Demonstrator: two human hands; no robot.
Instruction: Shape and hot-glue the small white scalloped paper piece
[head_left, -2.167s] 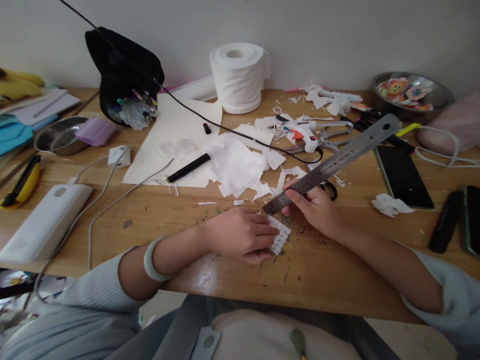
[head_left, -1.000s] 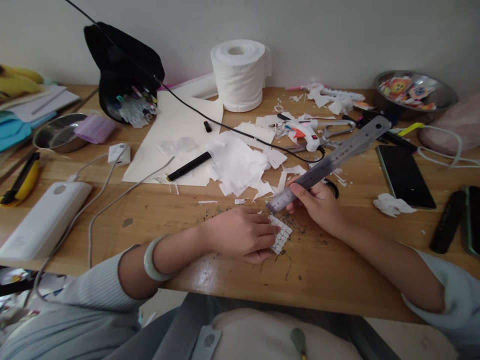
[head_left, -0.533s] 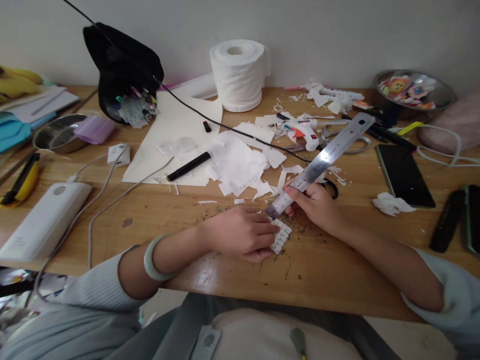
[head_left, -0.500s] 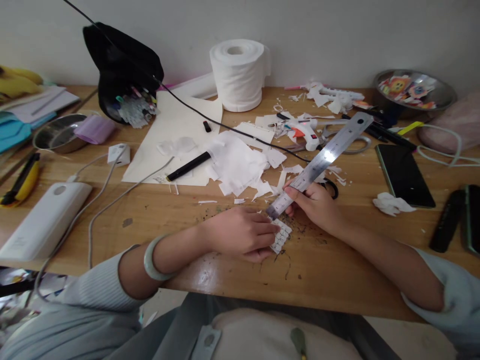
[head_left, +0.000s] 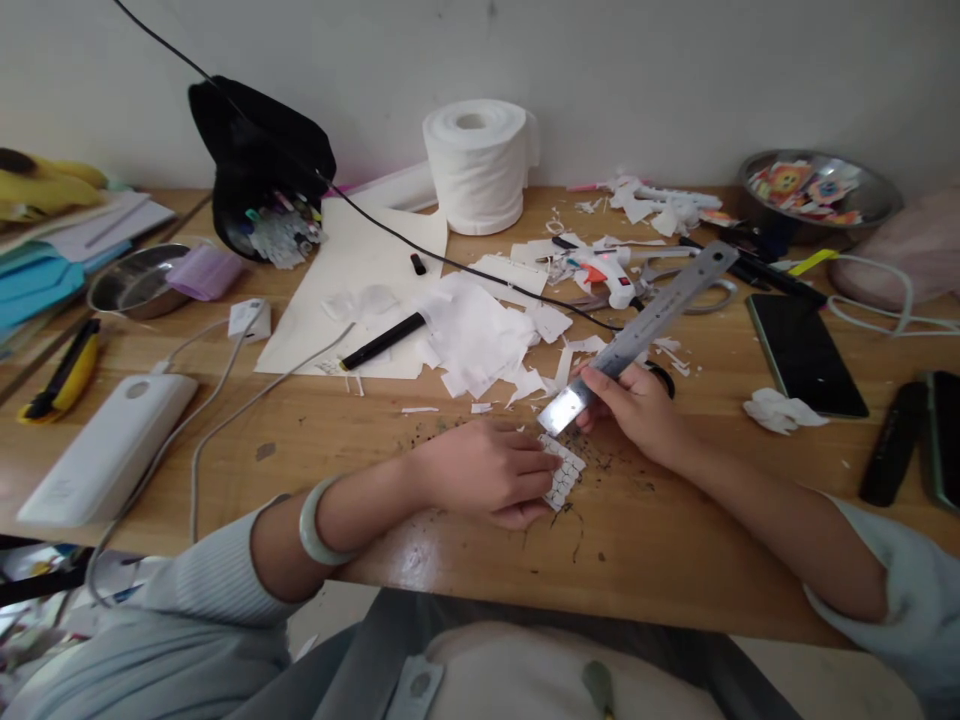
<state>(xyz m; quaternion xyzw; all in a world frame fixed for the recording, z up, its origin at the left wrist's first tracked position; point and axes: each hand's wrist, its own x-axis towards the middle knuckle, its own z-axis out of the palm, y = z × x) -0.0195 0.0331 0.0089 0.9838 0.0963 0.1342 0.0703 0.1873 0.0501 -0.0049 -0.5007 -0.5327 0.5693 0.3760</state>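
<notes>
- At centre right of the frame, ruler slants from lower left to upper right; low end at card's upper edge, contact unclear.
- Just below centre, card lies on table, partly under person's left hand; fingers bent, pinch cannot be told.
- Right hand, nearer ruler, grasps its lower part.

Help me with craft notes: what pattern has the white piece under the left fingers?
The white piece shows rows of dark-outlined cells, best in the head view.
</notes>
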